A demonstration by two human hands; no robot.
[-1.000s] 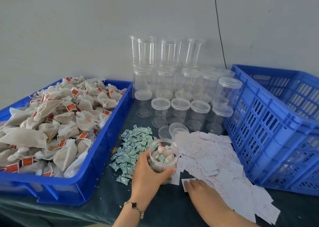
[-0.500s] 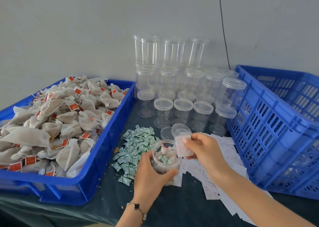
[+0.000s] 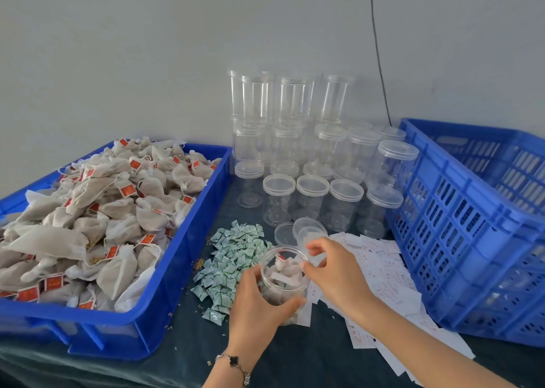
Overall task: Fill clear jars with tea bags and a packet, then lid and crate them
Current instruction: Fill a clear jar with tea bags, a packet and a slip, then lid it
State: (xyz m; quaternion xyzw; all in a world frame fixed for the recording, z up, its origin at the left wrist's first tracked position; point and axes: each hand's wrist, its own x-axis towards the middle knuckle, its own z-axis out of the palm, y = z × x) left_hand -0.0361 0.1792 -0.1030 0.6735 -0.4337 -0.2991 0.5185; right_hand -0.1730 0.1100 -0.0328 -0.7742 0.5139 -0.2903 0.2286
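Clear plastic jar at lower centre of frame, upright on dark table, lidless, holding tea bags and a white slip. Left hand wrapped round jar wall from near side, fingers curled and gripping; bracelet on wrist. Right hand poised at jar mouth, fingers bent and spread, holding nothing visible. Loose lids lying just behind jar. Green-and-white packets heaped left of jar, touching its base area. White paper slips scattered to right, partly beneath right forearm. Blue tray at left of frame, piled with tea bags. Lidded empty jars stacked against wall at upper centre. Blue crate at right edge.
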